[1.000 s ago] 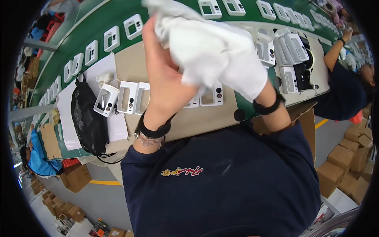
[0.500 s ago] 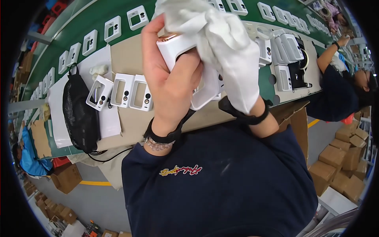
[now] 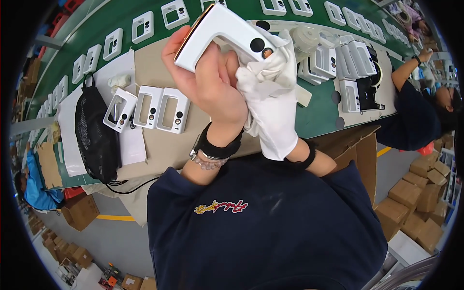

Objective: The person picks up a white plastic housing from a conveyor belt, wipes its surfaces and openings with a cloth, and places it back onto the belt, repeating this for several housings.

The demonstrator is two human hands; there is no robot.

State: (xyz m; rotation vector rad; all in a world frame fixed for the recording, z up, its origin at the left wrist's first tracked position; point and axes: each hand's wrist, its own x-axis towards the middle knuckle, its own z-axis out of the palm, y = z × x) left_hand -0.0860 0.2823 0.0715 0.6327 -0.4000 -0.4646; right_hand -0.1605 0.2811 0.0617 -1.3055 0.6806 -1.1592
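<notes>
Up it comes: since half a second ago you've lifted the white device housing clear of the cloth that was bunched over it, and now its flat face shows plainly, two dark round openings near the lower end. Your left hand is clenched around the housing from below, fingers wrapped on the far edge, thumb across the near side. It sits high, held above the brown cardboard sheet on the bench, tilted with its gold-edged end up and to the left.

Your right hand, in a white glove, presses a crumpled white cloth against the housing's lower right corner; the glove is closed on that cloth, touching the part just beside the dark openings.

Down on the cardboard to your left, three white frames stand in a row, leaning a little, just beside a black mesh bag with a dark cable trailing off the bench edge. Beyond, more white frames line the green conveyor belt. Off to your right, a cluster of white housings stands on the bench, and a co-worker's arm reaches toward the belt, well apart from your hands. Cardboard boxes are stacked on the floor at the right.
</notes>
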